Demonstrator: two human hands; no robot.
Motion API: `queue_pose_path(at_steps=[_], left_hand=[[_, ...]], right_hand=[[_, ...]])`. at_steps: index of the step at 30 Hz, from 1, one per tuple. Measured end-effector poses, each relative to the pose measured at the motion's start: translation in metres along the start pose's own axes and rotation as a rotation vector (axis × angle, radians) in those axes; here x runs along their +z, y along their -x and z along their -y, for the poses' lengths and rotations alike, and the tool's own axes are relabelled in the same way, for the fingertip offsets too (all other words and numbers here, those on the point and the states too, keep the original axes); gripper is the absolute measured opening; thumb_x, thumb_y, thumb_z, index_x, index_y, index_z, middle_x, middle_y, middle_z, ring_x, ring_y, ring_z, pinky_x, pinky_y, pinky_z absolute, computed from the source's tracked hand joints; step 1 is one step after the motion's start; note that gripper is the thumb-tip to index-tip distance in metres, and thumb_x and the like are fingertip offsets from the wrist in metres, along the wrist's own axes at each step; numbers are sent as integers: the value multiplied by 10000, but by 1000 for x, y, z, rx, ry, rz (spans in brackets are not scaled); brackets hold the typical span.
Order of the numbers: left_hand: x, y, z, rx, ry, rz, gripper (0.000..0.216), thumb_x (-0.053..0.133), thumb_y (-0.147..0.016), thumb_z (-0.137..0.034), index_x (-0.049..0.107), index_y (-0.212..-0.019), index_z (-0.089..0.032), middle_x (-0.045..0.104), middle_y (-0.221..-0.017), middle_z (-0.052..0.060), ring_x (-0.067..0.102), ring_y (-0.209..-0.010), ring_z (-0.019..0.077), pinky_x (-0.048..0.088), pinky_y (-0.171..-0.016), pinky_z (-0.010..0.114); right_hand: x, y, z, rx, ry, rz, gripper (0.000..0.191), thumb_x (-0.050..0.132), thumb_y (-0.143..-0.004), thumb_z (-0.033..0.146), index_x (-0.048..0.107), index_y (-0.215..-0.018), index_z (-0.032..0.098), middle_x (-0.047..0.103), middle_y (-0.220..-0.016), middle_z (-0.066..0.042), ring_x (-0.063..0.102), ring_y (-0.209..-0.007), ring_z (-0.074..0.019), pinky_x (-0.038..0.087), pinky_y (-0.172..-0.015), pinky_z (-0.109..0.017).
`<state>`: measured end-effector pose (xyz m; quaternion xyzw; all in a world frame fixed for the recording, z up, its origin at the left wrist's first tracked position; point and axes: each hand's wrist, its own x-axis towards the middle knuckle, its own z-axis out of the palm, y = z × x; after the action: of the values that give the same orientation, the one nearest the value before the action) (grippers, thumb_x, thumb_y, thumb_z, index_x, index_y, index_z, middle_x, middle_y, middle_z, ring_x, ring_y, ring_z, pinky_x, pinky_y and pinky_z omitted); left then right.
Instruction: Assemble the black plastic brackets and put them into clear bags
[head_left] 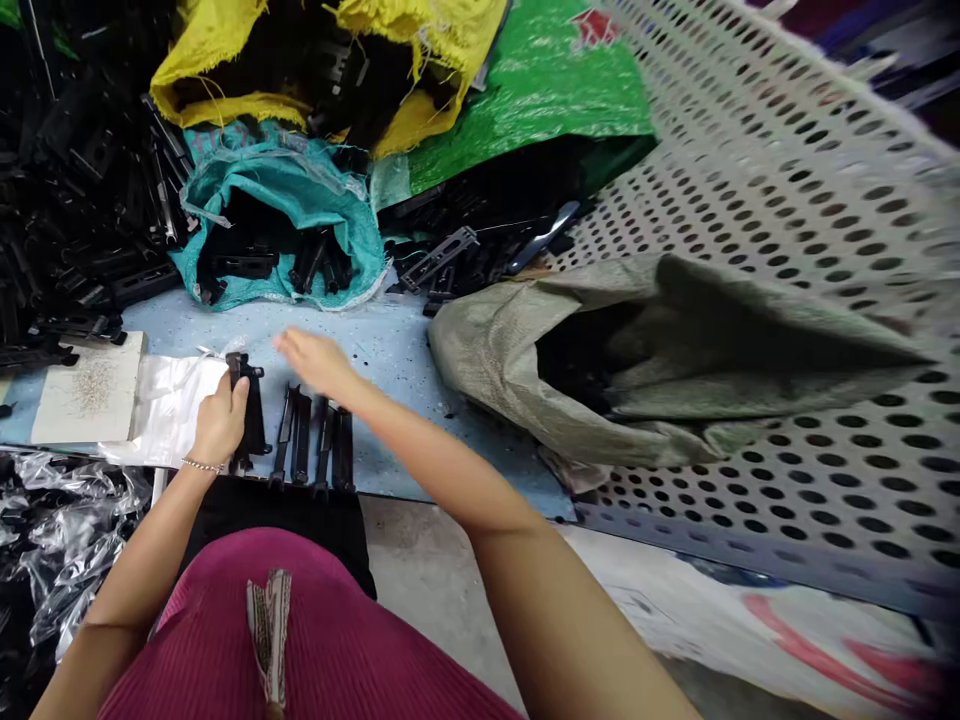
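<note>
My left hand (217,425) is closed around long black plastic parts (253,415), held upright at the table's near edge beside a stack of clear plastic bags (176,400). More than one piece seems to be in or against that grip; the fingers partly hide them. My right hand (316,362) hovers over the blue tabletop, slightly blurred, its fingers stretched out and nothing visible in them. Below it, several similar narrow black parts (300,437) lie side by side in pairs, pointing toward me.
A teal sack (352,215) and a yellow sack (450,50) of black parts stand behind. A grey-green sack (495,350) opens at right, against a perforated white panel (825,190). Black parts (82,200) heap at left, behind a pale board (90,390).
</note>
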<state>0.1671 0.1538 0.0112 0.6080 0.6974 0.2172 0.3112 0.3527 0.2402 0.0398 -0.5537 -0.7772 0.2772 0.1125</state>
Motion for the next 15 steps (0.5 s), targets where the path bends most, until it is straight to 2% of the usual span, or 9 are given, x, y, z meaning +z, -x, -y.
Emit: queue_pose_path(at_steps=[1, 3, 5, 8, 11, 13, 15], left_hand=[[7, 2, 0, -13, -86, 38, 554, 284, -1033, -493, 527, -1390, -146, 740, -886, 139, 727, -858, 329, 516, -791, 406], [23, 7, -3, -27, -230, 82, 552, 308, -1033, -458, 458, -1468, -153, 748, -880, 146, 735, -836, 335, 520, -789, 416], [36, 12, -6, -26, -340, 95, 583, 365, -1020, -465, 399, -1520, -169, 750, -883, 152, 737, -828, 338, 530, -784, 429], [40, 15, -3, 71, -333, 41, 545, 423, -1002, -465, 514, -1444, -158, 730, -1022, 191, 713, -963, 345, 531, -857, 463], [30, 7, 2, 215, 22, -40, 490, 485, -976, -492, 634, -1303, -159, 684, -1160, 188, 643, -1122, 315, 484, -1004, 472], [21, -3, -3, 189, 448, -31, 541, 504, -954, -563, 596, -1337, -191, 666, -1221, 160, 639, -1129, 274, 486, -1022, 450], [14, -13, -15, 89, 895, 35, 633, 461, -935, -660, 534, -1382, -218, 648, -1280, 144, 660, -1096, 250, 526, -969, 432]], right_hand=[[-8, -24, -8, 97, 56, -118, 402, 282, -1064, 472, 577, -1067, 199, 704, -960, -105, 663, -874, -258, 438, -751, -330], [-21, -71, -26, 285, 132, -243, 437, 305, -1053, 488, 501, -1263, 159, 692, -1123, -182, 662, -1013, -327, 464, -844, -408], [-29, -110, -44, 406, 124, -275, 510, 367, -1037, 466, 385, -1402, 110, 636, -1260, -241, 635, -1112, -360, 465, -909, -462], [-33, -133, -60, 483, -79, -276, 524, 429, -1011, 379, 361, -1434, 77, 645, -1224, -227, 642, -1081, -321, 493, -895, -436], [-22, -107, -55, 440, -460, -309, 472, 421, -983, 381, 460, -1372, 118, 665, -1052, -129, 646, -793, -216, 520, -691, -346], [-4, -66, -40, 350, -751, -275, 480, 428, -953, 429, 488, -1352, 169, 635, -933, -57, 557, -596, -147, 464, -541, -293], [16, -16, -22, 226, -961, -164, 490, 466, -923, 478, 498, -1341, 224, 592, -809, -2, 475, -508, -121, 394, -462, -259]])
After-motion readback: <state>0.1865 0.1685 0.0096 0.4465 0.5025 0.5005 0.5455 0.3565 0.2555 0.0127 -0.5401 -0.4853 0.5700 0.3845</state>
